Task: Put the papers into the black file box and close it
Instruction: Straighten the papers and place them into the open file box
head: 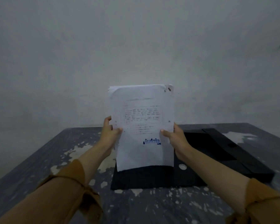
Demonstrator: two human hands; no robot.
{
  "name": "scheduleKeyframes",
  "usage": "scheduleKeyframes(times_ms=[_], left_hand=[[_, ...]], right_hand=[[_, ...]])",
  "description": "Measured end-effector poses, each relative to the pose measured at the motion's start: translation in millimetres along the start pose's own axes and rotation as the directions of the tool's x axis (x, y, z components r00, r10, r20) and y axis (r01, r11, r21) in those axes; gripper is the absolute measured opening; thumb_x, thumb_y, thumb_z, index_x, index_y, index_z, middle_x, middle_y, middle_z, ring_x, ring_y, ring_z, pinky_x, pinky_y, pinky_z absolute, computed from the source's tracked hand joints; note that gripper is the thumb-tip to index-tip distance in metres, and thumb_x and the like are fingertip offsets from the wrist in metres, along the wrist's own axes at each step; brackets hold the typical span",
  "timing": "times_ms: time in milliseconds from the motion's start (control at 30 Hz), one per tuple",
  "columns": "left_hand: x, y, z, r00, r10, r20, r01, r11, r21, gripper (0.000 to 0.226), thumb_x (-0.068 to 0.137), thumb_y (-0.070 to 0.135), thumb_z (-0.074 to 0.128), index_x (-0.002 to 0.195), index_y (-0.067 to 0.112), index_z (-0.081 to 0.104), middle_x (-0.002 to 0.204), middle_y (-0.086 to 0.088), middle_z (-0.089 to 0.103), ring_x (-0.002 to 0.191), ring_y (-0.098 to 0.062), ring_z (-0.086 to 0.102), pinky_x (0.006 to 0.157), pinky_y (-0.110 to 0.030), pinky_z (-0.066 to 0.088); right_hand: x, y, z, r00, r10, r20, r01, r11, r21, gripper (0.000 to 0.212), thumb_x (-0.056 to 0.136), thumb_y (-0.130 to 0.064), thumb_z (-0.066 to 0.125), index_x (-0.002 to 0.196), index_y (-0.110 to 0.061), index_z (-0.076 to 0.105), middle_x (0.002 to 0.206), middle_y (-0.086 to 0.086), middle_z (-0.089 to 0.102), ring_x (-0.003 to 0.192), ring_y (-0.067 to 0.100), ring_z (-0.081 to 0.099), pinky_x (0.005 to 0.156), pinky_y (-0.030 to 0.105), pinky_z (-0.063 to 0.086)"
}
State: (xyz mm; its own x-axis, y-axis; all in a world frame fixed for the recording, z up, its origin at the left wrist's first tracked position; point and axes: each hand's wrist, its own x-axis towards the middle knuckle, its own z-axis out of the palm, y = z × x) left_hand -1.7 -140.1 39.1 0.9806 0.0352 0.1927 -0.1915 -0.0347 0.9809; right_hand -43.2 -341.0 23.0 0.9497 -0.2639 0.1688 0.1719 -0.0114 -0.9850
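I hold a stack of white papers [141, 125] upright in the air, printed text facing me and a blue stamp near the bottom. My left hand [109, 131] grips the left edge, my right hand [174, 138] grips the right edge. A clip or staple sits at the top right corner. Below and behind the papers lies the black file box [152, 178], opened flat on the table, with its lid flap [233, 151] spread out to the right. A round silver finger hole [182, 166] shows on the box. The papers hide part of the box.
The table [39, 159] is dark grey with worn pale patches of flaked paint. A bare grey wall [136, 46] stands right behind the table's far edge. My brown sleeves [55, 196] reach in from the bottom corners.
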Motion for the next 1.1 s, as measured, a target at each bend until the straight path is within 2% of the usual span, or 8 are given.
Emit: scheduleKeyframes(times_ms=[233, 400, 500, 633, 733, 900, 1033, 1100], left_hand=[[3, 23, 10, 0.998, 0.07, -0.006, -0.07, 0.997, 0.015, 0.042, 0.095, 0.011, 0.043, 0.137, 0.011, 0.039, 0.128, -0.008, 0.053, 0.096, -0.019, 0.054, 0.079, -0.029, 0.048], [18, 60, 19, 0.978, 0.159, -0.134, -0.156, 0.987, 0.03, 0.044, 0.096, 0.028, 0.039, 0.136, 0.01, 0.035, 0.109, -0.003, 0.047, 0.069, -0.003, 0.046, 0.053, -0.02, 0.038], [28, 85, 25, 0.968, 0.16, -0.195, -0.165, 0.986, -0.013, 0.038, 0.095, 0.034, 0.04, 0.126, 0.013, 0.042, 0.107, -0.006, 0.049, 0.066, -0.007, 0.046, 0.051, -0.022, 0.036], [36, 98, 32, 0.966, 0.066, -0.25, -0.094, 0.99, -0.102, 0.047, 0.093, 0.041, 0.042, 0.127, 0.01, 0.044, 0.105, -0.004, 0.047, 0.085, -0.019, 0.049, 0.052, -0.023, 0.034], [36, 98, 36, 0.959, 0.037, -0.281, -0.074, 0.99, -0.122, 0.039, 0.092, 0.038, 0.044, 0.12, 0.011, 0.048, 0.098, -0.003, 0.049, 0.078, -0.017, 0.049, 0.051, -0.023, 0.033], [38, 99, 36, 0.95, 0.0, -0.311, -0.04, 0.992, -0.123, 0.018, 0.09, 0.03, 0.048, 0.101, 0.016, 0.046, 0.087, -0.002, 0.05, 0.06, -0.01, 0.041, 0.049, -0.024, 0.031], [34, 99, 33, 0.961, 0.03, -0.276, -0.052, 0.996, -0.072, 0.039, 0.091, 0.037, 0.045, 0.121, 0.011, 0.05, 0.106, -0.006, 0.051, 0.08, -0.019, 0.05, 0.061, -0.026, 0.038], [32, 92, 30, 0.971, 0.048, -0.233, -0.054, 0.998, -0.018, 0.055, 0.091, 0.046, 0.043, 0.133, 0.011, 0.041, 0.111, -0.006, 0.049, 0.094, -0.022, 0.048, 0.075, -0.032, 0.04]], right_hand=[[2, -22, -4, 1.0, -0.031, -0.003, 0.031, 0.995, 0.096, 0.032, 0.096, -0.009, 0.048, 0.128, -0.009, 0.054, 0.112, 0.001, 0.06, 0.081, 0.009, 0.06, 0.066, 0.019, 0.05], [16, -59, 0, 0.992, -0.104, -0.07, 0.109, 0.992, 0.066, 0.012, 0.093, -0.017, 0.053, 0.105, -0.015, 0.059, 0.116, 0.014, 0.066, 0.095, 0.027, 0.063, 0.089, 0.042, 0.053], [27, -81, 5, 0.987, -0.115, -0.109, 0.125, 0.988, 0.092, 0.026, 0.091, -0.024, 0.055, 0.111, -0.009, 0.061, 0.108, 0.011, 0.064, 0.097, 0.028, 0.061, 0.083, 0.038, 0.05], [40, -98, 11, 0.989, -0.033, -0.146, 0.054, 0.988, 0.147, 0.049, 0.083, -0.047, 0.061, 0.116, -0.011, 0.06, 0.116, 0.011, 0.063, 0.104, 0.03, 0.06, 0.084, 0.035, 0.048], [43, -101, 13, 0.984, 0.016, -0.179, 0.012, 0.988, 0.155, 0.044, 0.079, -0.055, 0.06, 0.096, -0.015, 0.061, 0.107, 0.009, 0.065, 0.098, 0.029, 0.062, 0.092, 0.04, 0.048], [47, -105, 11, 0.974, 0.033, -0.225, 0.002, 0.988, 0.156, 0.032, 0.086, -0.039, 0.054, 0.064, -0.017, 0.046, 0.069, 0.003, 0.05, 0.061, 0.018, 0.047, 0.062, 0.027, 0.038], [48, -104, 10, 0.974, -0.019, -0.225, 0.04, 0.995, 0.091, 0.035, 0.086, -0.047, 0.054, 0.07, -0.016, 0.054, 0.081, 0.005, 0.055, 0.078, 0.022, 0.053, 0.073, 0.031, 0.04], [50, -95, 10, 0.975, -0.081, -0.209, 0.084, 0.996, 0.006, 0.043, 0.087, -0.055, 0.051, 0.095, -0.014, 0.062, 0.096, 0.004, 0.056, 0.091, 0.022, 0.052, 0.079, 0.032, 0.04]])
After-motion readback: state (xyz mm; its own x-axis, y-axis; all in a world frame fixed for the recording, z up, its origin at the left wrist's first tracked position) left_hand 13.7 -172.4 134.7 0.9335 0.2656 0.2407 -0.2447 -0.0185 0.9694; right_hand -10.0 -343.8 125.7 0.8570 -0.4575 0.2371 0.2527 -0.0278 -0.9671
